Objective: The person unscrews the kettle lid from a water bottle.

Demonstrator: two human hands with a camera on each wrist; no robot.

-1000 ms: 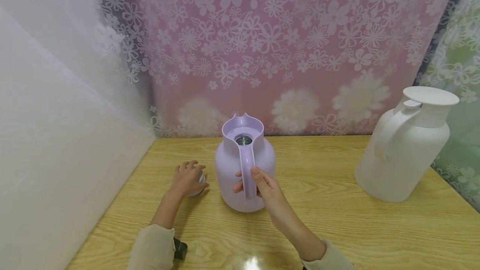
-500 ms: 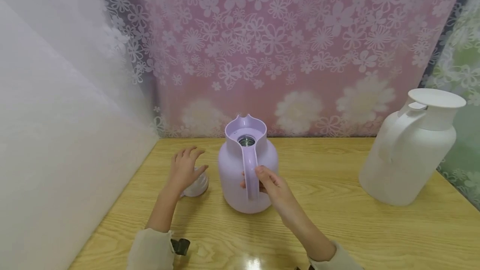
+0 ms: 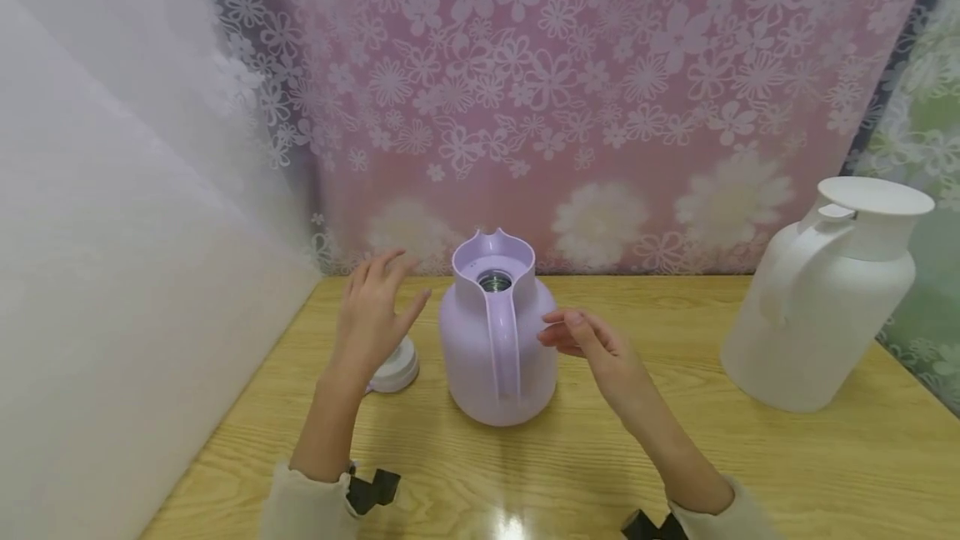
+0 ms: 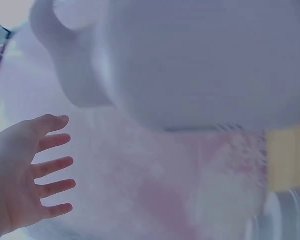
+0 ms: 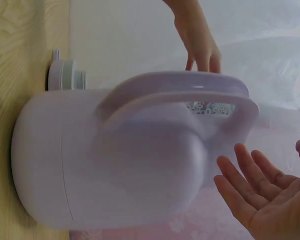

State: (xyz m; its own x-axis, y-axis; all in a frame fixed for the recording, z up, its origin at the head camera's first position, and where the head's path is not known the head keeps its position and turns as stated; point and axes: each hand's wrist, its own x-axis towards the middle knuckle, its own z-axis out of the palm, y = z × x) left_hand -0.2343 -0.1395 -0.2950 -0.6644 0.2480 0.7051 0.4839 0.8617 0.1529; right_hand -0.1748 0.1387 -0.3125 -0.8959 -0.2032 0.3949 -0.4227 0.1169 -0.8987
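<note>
A lilac vacuum jug (image 3: 468, 348) stands upright on the wooden table, its mouth uncovered and its handle (image 3: 504, 348) facing me. Left of it lies a round white and lilac lid (image 3: 397, 369), partly hidden behind my left wrist in the head view. My left hand (image 3: 371, 315) is raised above the lid, fingers spread and holding nothing; the left wrist view shows the same spread fingers beside the jug. To the right of the jug, my right hand (image 3: 600, 348) hovers with loosely bent fingers, off the handle and holding nothing, as the right wrist view also shows.
A taller white jug (image 3: 817, 307) with a flat top stands at the right of the table (image 3: 637, 440). A pink flowered curtain (image 3: 562, 107) hangs behind, and a white sheet (image 3: 150, 232) borders the left side.
My left hand has let go of the lid and risen up and away from it. My right hand has released the jug's handle and moved right. The jug has stayed in place.
</note>
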